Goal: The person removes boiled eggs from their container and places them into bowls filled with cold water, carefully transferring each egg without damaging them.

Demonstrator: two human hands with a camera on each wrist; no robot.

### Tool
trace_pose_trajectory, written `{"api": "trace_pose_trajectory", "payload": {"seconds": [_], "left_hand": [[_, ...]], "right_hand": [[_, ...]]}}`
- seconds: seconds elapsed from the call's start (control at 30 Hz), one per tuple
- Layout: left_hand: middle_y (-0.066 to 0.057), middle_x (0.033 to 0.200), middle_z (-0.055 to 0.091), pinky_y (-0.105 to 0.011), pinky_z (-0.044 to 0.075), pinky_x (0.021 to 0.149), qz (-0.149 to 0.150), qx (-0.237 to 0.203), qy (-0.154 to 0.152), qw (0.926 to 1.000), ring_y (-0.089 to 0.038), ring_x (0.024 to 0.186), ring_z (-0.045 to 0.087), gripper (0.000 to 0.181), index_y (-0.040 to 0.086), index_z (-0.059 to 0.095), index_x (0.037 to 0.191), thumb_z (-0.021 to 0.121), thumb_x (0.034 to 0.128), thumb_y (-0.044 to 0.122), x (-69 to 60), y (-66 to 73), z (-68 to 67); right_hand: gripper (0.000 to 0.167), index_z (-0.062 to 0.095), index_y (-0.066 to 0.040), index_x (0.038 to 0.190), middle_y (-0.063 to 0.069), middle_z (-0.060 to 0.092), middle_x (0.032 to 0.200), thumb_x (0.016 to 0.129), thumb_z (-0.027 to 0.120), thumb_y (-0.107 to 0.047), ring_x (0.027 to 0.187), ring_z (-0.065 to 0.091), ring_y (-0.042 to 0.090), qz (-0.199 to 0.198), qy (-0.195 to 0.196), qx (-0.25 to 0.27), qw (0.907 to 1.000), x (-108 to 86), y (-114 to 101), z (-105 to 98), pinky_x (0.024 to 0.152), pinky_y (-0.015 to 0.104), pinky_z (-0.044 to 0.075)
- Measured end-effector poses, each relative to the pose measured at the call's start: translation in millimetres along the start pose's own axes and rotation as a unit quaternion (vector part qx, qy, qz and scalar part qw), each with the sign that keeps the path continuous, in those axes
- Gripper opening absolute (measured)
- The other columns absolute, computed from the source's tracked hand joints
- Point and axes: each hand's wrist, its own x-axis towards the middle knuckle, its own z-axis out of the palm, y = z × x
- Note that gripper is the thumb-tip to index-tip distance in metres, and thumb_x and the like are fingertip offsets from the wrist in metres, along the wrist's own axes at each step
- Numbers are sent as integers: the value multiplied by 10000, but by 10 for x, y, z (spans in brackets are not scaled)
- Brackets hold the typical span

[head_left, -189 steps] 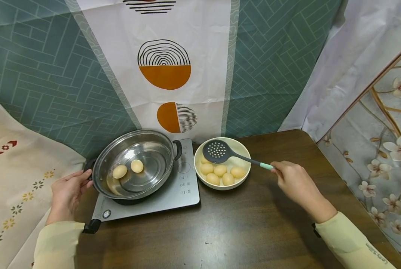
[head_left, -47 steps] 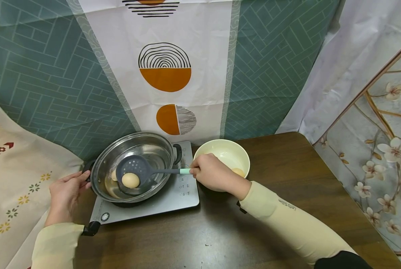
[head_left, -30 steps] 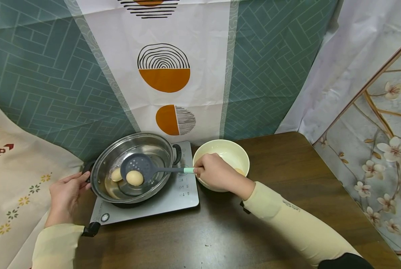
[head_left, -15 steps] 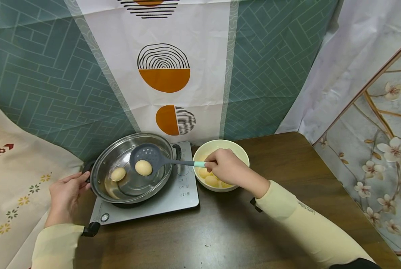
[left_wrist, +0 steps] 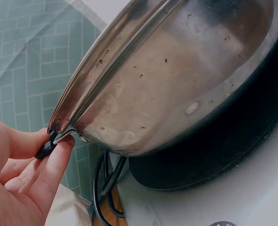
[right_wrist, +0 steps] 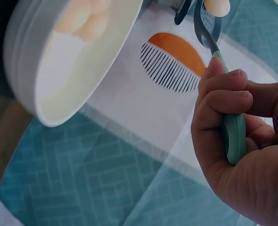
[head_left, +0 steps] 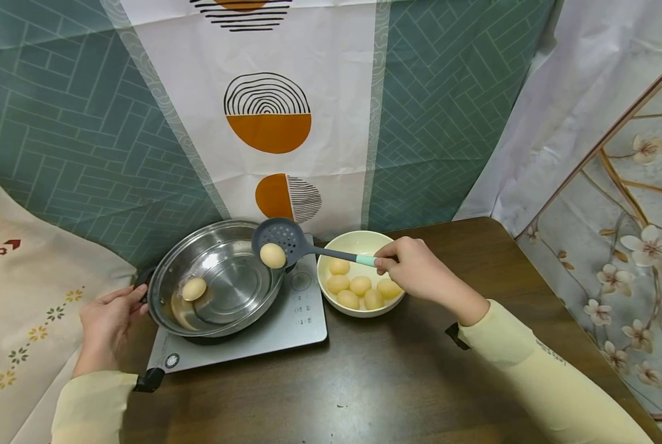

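Note:
My right hand (head_left: 414, 266) grips the green end of a dark grey slotted skimmer (head_left: 281, 237); in the right wrist view its fingers wrap the green handle (right_wrist: 234, 136). One egg (head_left: 272, 255) rides in the skimmer's head, above the right rim of the steel pot (head_left: 237, 296). Another egg (head_left: 194, 288) lies in the pot's left side. At the left, my left hand (head_left: 109, 317) pinches the pot's black side handle (left_wrist: 46, 147) between thumb and fingers. The cream bowl (head_left: 331, 240), right of the pot, holds several eggs (head_left: 360, 285) under the skimmer's handle.
The pot stands on a grey induction cooker (head_left: 303, 330) with touch marks on its right side. Brown wooden table (head_left: 342, 394) lies in front. A patterned cloth (head_left: 331, 123) hangs close behind. Black cables (left_wrist: 106, 188) run beside the cooker.
The skimmer has lifted one egg out of the pot's middle and moved up and right to the pot's rim. My right hand has shifted right, uncovering the bowl. My left hand stays on the handle.

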Motion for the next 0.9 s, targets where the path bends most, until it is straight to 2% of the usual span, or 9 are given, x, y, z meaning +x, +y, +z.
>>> {"api": "trace_pose_trajectory", "payload": {"seconds": [0.2,0.43,0.6,0.9], "left_hand": [[49,678,677,-247,603,563,-47,62,77,9999,-113,582,679,197,200,673,810,829,694,169,-32,9,12],[51,685,677,-250,606,589,-79,100,84,9999,-114,586,679,198,204,676,808,832,690,176,-49,6,7],[51,690,681,-244,605,587,-48,70,83,9999,-115,596,684,197,203,677,816,829,694,173,-38,-3,-6],[60,697,684,-241,606,604,-125,183,189,9996,-114,611,685,347,181,678,983,838,676,201,-20,-2,15]], "right_hand": [[144,709,-121,928,4,674,786,925,576,-175,635,477,149,266,81,-18,9996,-75,210,-121,515,240,413],[165,709,-109,942,15,669,798,935,560,-180,648,526,145,516,188,-27,9985,-207,419,-237,520,243,441],[173,707,-112,927,22,677,813,937,554,-191,618,478,152,673,244,-115,9974,-301,580,-268,492,235,406],[162,704,-134,908,11,618,750,937,562,-204,593,413,157,902,401,-275,9947,-430,859,-248,465,237,352]]}}
